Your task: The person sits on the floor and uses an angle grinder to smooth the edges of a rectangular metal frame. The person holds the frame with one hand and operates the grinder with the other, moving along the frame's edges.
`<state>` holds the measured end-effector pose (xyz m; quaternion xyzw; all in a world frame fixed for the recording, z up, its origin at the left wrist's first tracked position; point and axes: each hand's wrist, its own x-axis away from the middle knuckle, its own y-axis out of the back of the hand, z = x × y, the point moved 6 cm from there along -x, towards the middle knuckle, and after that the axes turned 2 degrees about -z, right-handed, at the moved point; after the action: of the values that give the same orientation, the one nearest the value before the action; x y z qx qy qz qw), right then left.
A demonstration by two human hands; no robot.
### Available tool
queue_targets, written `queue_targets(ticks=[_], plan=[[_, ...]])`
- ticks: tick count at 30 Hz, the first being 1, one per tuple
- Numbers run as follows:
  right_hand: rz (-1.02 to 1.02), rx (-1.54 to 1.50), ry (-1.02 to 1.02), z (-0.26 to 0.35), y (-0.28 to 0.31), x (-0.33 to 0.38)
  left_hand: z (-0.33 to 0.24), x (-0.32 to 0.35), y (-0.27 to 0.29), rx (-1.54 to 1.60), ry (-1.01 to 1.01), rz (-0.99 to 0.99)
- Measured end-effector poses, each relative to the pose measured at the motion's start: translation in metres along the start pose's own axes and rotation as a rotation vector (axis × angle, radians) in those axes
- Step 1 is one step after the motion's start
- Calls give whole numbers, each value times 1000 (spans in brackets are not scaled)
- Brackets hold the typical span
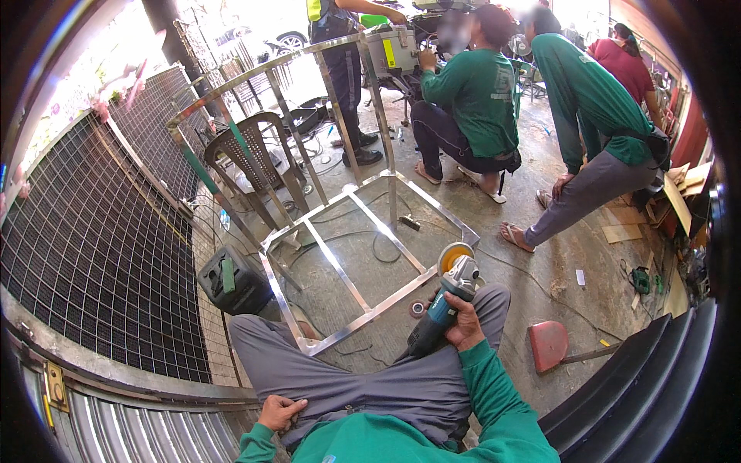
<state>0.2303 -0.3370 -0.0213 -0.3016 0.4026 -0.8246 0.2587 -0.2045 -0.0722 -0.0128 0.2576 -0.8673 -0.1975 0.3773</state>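
My right hand (465,324) grips the teal body of an angle grinder (445,297), whose yellow disc (454,255) sits against the near right corner of a shiny steel frame (340,270). The frame stands on the concrete floor with upright bars rising at the back. A small round disc (417,309) lies on the floor beside the grinder. My left hand (279,412) rests on my left thigh, fingers curled on the grey trousers, holding nothing. I am squatting with my knees on either side of the frame's near corner.
A black box-shaped machine (231,279) stands left of the frame, next to a wire mesh panel (100,231). A brown plastic chair (255,158) is behind. Three people in green and red shirts (475,92) crouch or bend at the back right. A red welding mask (548,345) lies to my right.
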Motion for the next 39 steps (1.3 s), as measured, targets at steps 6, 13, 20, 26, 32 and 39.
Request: queue_targets(ticks=[6, 13, 20, 26, 32, 39], plan=[[-12, -4, -6, 0, 0, 1, -6, 4, -1, 50, 19, 31], [-7, -11, -3, 0, 3, -1, -13, 6, -1, 36, 12, 35], [-18, -2, 0, -1, 7, -4, -8, 4, -1, 19, 24, 30], [-20, 4, 4, -1, 6, -4, -10, 4, -1, 26, -4, 31], [-18, -2, -6, -1, 5, -4, -16, 6, 1, -14, -6, 19], [-33, -8, -12, 0, 4, -2, -15, 7, 0, 23, 2, 31]])
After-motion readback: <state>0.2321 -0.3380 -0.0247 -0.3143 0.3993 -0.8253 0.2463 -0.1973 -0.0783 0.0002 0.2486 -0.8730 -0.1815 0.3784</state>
